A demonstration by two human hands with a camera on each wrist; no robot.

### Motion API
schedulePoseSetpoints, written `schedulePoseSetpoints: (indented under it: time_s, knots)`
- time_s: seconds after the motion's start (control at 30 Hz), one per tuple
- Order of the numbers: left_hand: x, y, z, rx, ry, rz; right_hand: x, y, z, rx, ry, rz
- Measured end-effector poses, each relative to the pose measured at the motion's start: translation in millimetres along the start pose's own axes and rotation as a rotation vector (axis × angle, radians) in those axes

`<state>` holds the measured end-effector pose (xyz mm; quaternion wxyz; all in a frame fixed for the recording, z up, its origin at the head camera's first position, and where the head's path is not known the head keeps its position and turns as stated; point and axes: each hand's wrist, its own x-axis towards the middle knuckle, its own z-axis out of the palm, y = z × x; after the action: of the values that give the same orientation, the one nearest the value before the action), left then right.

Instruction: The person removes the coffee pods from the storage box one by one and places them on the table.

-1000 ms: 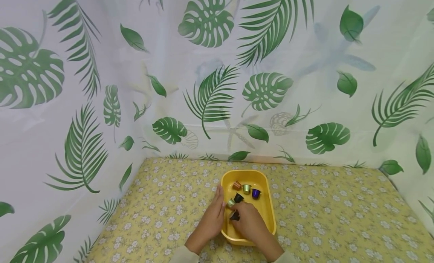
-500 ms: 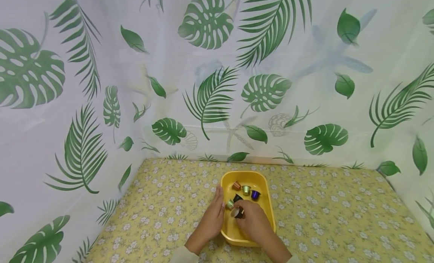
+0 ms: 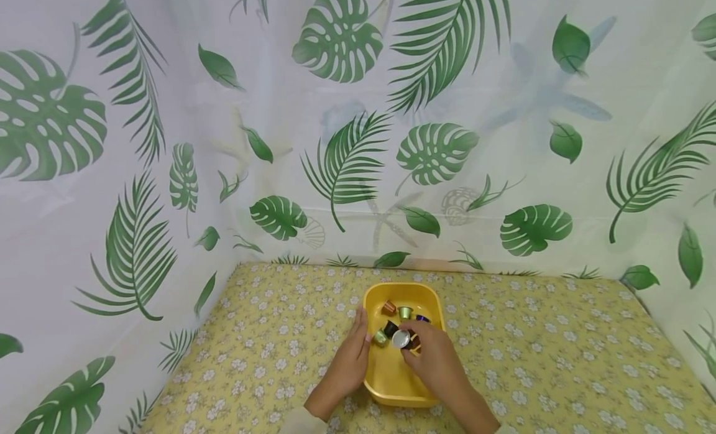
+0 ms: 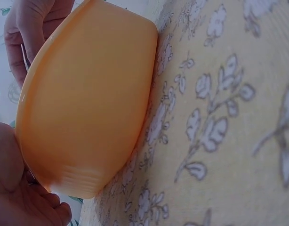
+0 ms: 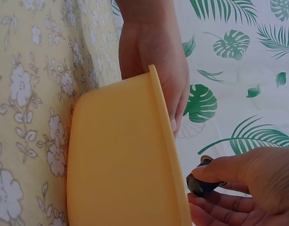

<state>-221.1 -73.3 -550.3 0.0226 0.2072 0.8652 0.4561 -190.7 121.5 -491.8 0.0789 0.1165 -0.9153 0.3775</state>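
Observation:
My right hand (image 3: pixel 433 353) pinches a dark coffee capsule (image 5: pixel 204 182) between thumb and fingers, over the yellow tray (image 3: pixel 386 384). Its pale round lid (image 3: pixel 401 339) faces up and left in the head view. A brown capsule with gold edges (image 3: pixel 415 342) shows close beside it, partly hidden by the fingers. With fingers along the outer left wall and thumb at the rim, my left hand (image 3: pixel 351 350) holds the tray. Inside lie a black capsule (image 3: pixel 390 328), a green capsule (image 3: pixel 380 338), a copper capsule (image 3: pixel 388 308), a light green capsule (image 3: pixel 405 313) and a partly covered purple capsule (image 3: pixel 422 319).
The tray stands on a yellow flowered tablecloth (image 3: pixel 537 359). White curtains with green leaf prints (image 3: pixel 358 173) rise behind the table and at its sides. The tray's tall wall (image 4: pixel 92 94) fills much of the left wrist view.
My right hand has lifted the dark capsule and moved right and slightly away from me, turning its lid into view. The lower part of the tray is uncovered. My left hand stays in place.

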Motion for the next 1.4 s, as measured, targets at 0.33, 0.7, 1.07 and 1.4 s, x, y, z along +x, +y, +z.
schedulePoseSetpoints:
  time_s: [0.33, 0.7, 1.07, 1.4]
  knots:
    - [-7.3, -2.1, -4.7, -0.003, -0.001, -0.043, -1.7, 7.4, -10.1, 0.089, 0.057, -0.011]
    - [-14.4, -8.5, -7.8, -0.012, 0.001, -0.074, -2.9, 24.5, -19.5, 0.059, 0.111, 0.034]
    - [-6.1, -2.6, -1.4, -0.015, -0.007, -0.047, -3.6, 47.2, -36.1, 0.021, 0.178, 0.059]
    - [1.5, 2.5, 3.5, 0.001, -0.018, -0.043, -1.4, 63.4, -51.1, 0.029, 0.216, 0.065]
